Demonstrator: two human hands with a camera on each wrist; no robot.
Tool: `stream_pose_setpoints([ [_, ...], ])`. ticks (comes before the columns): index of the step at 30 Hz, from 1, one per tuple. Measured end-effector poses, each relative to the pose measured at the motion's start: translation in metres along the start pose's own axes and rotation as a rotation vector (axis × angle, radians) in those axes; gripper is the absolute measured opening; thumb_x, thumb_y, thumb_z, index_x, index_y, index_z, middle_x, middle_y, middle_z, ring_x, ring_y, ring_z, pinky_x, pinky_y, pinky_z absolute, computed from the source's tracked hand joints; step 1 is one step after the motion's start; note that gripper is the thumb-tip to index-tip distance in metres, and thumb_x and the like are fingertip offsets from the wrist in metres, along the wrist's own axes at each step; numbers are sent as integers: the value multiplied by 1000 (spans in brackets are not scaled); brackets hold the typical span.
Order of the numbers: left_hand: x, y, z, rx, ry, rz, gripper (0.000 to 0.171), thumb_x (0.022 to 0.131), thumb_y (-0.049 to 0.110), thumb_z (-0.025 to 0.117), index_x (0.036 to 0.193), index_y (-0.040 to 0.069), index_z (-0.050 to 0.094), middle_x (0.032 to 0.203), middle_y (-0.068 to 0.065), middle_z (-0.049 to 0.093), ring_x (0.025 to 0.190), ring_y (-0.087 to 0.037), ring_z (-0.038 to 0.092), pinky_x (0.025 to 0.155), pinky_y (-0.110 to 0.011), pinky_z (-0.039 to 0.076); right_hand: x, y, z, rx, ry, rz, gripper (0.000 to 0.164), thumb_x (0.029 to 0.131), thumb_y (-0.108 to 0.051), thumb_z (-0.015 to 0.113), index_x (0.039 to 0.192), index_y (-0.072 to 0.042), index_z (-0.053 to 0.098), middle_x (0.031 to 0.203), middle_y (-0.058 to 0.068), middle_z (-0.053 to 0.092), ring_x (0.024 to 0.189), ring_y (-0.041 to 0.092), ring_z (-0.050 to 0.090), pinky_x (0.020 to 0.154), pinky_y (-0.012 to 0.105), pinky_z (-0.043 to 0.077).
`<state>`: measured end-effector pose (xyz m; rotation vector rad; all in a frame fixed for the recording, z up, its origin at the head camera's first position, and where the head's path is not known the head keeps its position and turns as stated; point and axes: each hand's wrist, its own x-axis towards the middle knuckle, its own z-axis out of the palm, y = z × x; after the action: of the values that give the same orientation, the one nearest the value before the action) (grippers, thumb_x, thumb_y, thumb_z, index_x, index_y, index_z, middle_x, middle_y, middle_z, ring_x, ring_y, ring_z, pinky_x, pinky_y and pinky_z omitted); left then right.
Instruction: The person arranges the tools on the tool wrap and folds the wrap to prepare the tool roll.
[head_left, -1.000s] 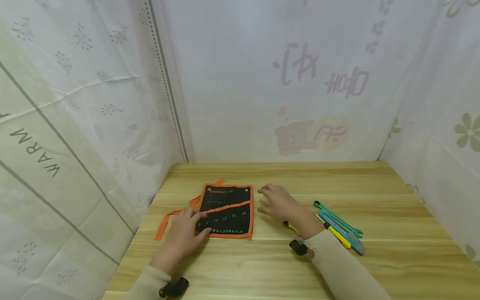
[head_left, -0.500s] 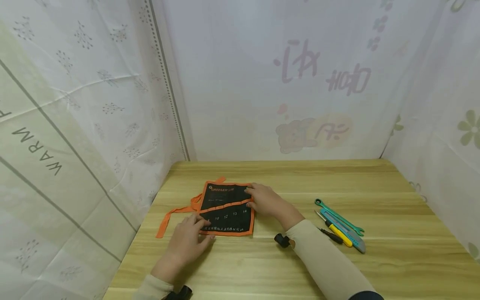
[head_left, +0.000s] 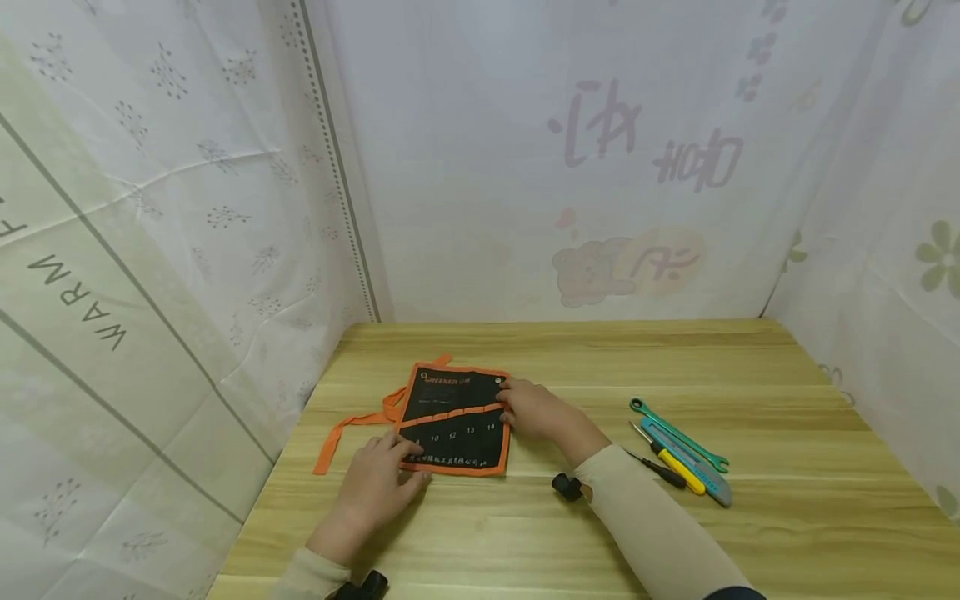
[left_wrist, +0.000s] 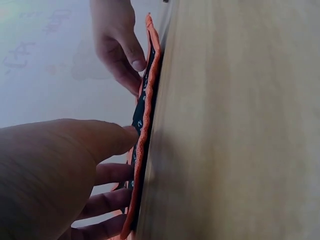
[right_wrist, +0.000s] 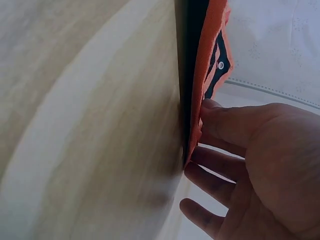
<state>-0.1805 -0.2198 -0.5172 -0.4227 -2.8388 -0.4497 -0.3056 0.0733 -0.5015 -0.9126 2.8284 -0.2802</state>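
A flat black fabric tool pouch (head_left: 453, 425) with orange trim and numbered pockets lies on the wooden table. My left hand (head_left: 371, 479) rests at its lower left corner, fingers over the numbered pockets. In the left wrist view, the left thumb and fingers (left_wrist: 112, 172) touch the pouch's face close to the orange edge (left_wrist: 148, 100). My right hand (head_left: 536, 408) is at the pouch's right edge. From the right wrist, the thumb shows against the orange border (right_wrist: 205, 55), with the right hand's fingers (right_wrist: 207, 182) loosely extended beside the corner. The pouch's underside is hidden.
Orange straps (head_left: 348, 425) trail left from the pouch. Right of my right forearm lie a green ratchet wrench (head_left: 678, 433), a grey-blue utility knife (head_left: 716, 487), a yellow-handled screwdriver (head_left: 688, 475) and a black-handled tool (head_left: 666, 473). Patterned curtains (head_left: 480, 167) surround the table.
My right hand has moved left, from beside the pouch onto its right edge, then drawn back slightly. The left hand has shifted a little to the right. The pouch has moved very slightly right.
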Motion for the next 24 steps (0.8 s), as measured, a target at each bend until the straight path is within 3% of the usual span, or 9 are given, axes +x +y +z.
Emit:
stream_pose_setpoints([
  [7, 8, 1, 0, 21, -17, -48, 32, 88, 42, 85, 108, 19, 76, 96, 4, 59, 92, -25, 60, 82, -50, 50, -5, 0, 4, -19, 39, 10, 37, 105, -37, 67, 135, -16, 69, 135, 4, 58, 122, 28, 57, 101, 51, 50],
  [13, 14, 2, 2, 56, -21, -68, 33, 86, 42, 87, 107, 19, 75, 93, 3, 59, 88, -25, 60, 78, -50, 49, -10, -1, 7, -69, 80, 14, 37, 99, -44, 73, 127, -21, 73, 132, 3, 59, 118, 26, 57, 103, 54, 48],
  [20, 23, 2, 0, 67, -22, -76, 33, 85, 37, 88, 107, 16, 75, 106, -7, 66, 100, -34, 66, 85, -56, 49, -24, -5, 8, -108, 108, 8, 39, 95, -50, 77, 120, -19, 74, 117, 1, 61, 102, 22, 57, 88, 46, 50],
  [24, 28, -1, 1, 67, -50, -80, 33, 87, 36, 86, 111, 17, 74, 106, -6, 64, 101, -33, 65, 86, -55, 48, -34, -10, 11, -116, 132, 9, 39, 95, -49, 77, 119, -19, 76, 114, 0, 62, 99, 22, 57, 85, 43, 49],
])
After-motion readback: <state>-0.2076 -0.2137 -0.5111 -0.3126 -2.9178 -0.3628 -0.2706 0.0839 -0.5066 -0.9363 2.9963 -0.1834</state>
